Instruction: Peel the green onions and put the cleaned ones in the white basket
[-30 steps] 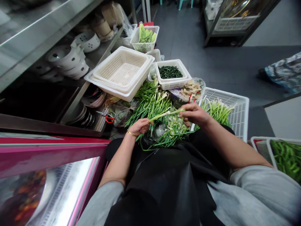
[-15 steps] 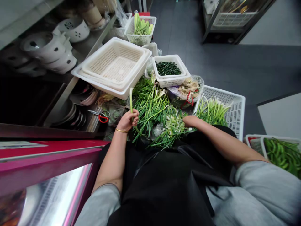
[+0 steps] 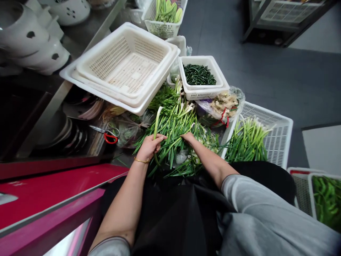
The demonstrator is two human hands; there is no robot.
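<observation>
My left hand [image 3: 152, 146] is closed around a single scallion [image 3: 157, 122], its white end pointing up and its green leaves hanging below the fist. At the near right edge of a heap of scallions [image 3: 173, 124] is my right hand [image 3: 188, 137], with its fingers pinched together on a scallion there; the fingertips are partly hidden. Below and right of that hand lie loose trimmed scallion scraps [image 3: 206, 140]. A white basket [image 3: 278, 142] to the right holds a bunch of scallions [image 3: 249, 138] with their pale ends away from me.
Stacked white baskets [image 3: 128, 76] stand at the back left, and a basket of dark green chillies [image 3: 199, 75] sits behind the heap. Red-handled scissors [image 3: 110, 138] lie on the left ledge. A bag of trimmed roots [image 3: 222, 105] rests beside the right basket.
My right hand has moved left from the scraps to the scallion heap. My left hand still grips its scallion, now lower in view and nearer the right hand. The camera view has shifted.
</observation>
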